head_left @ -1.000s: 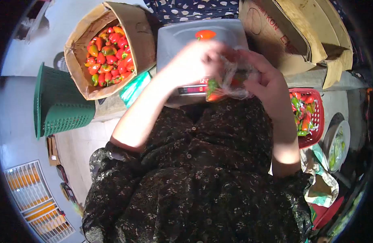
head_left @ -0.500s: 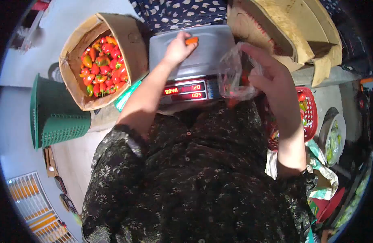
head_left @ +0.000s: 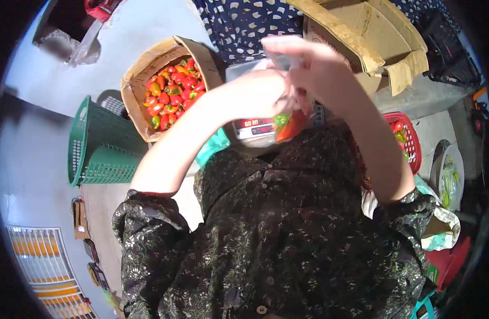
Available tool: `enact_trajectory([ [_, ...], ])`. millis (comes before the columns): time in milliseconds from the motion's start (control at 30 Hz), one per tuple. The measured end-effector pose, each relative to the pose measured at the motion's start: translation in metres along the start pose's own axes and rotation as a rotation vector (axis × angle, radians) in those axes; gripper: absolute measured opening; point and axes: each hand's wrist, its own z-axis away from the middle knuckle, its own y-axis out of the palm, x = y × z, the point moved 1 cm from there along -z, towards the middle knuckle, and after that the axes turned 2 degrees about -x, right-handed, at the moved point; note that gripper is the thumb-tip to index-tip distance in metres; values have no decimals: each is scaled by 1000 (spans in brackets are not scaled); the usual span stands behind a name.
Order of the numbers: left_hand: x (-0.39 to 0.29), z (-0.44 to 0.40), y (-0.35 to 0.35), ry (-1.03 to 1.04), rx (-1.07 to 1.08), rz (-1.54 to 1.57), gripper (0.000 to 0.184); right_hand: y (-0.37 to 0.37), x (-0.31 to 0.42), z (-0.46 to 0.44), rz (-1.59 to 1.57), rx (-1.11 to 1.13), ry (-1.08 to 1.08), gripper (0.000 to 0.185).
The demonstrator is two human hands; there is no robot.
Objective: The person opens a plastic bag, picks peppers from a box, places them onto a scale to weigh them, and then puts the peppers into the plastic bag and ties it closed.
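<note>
My two hands meet above a digital weighing scale (head_left: 246, 133) with a lit red display. A clear plastic bag hangs below them, with red and green peppers (head_left: 288, 127) showing through it. My left hand (head_left: 276, 94) is closed on the bag's gathered top. My right hand (head_left: 308, 61) grips the bag's upper part from the other side, its index finger stretched out to the left. Both hands are a little blurred, and they hide most of the grey scale pan (head_left: 239, 70).
A cardboard box (head_left: 135, 80) of red and orange peppers stands left of the scale, near a green basket (head_left: 109, 165). To the right are open cardboard boxes (head_left: 356, 32), a red basket (head_left: 413, 143) of peppers and a white bowl (head_left: 456, 178) holding bagged green vegetables.
My left hand has left the pan, where it held an orange pepper, and joined my right hand at the bag. The bag has moved left, over the scale. The view has shifted.
</note>
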Motion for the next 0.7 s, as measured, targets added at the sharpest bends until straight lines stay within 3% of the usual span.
enact_trajectory([
  [33,-8,6,-12,-82,64,-116,24,-8,9,-5,-72,66,-1,45],
  [133,-20,30,-40,59,-294,80,27,-38,20,-12,-394,127,36,48],
  [167,-27,41,-56,105,-318,19,27,-52,32,-13,-498,174,92,51],
  [200,-32,44,-57,-28,-412,142,31,-56,40,-14,-792,171,88,48],
  [267,-45,41,-55,-209,-615,277,41,-42,68,-14,-819,48,57,47],
  [300,-53,38,-56,-255,-729,288,44,-45,81,-15,-817,229,20,45],
  [333,-60,34,-56,-297,-842,301,48,-42,86,-14,-773,256,-21,44],
  [367,-58,31,-58,-237,-695,402,40,-40,91,-13,-730,281,-64,43],
  [400,-53,28,-59,-173,-546,499,33,-29,89,-10,-648,152,-108,43],
  [433,-51,25,-59,-165,-566,539,28,-22,84,-8,-563,23,-153,42],
  [467,-50,22,-57,-157,-585,581,24,-24,73,-5,-751,-3,-209,51],
  [533,-39,21,-54,-196,-646,794,21,-2,15,-12,-732,-338,-308,55],
  [600,-36,17,-50,-285,-719,1123,21,9,-36,8,-871,81,-124,62],
  [700,0,1,-40,-147,-680,1309,34,47,-90,29,-1101,741,226,62],
])
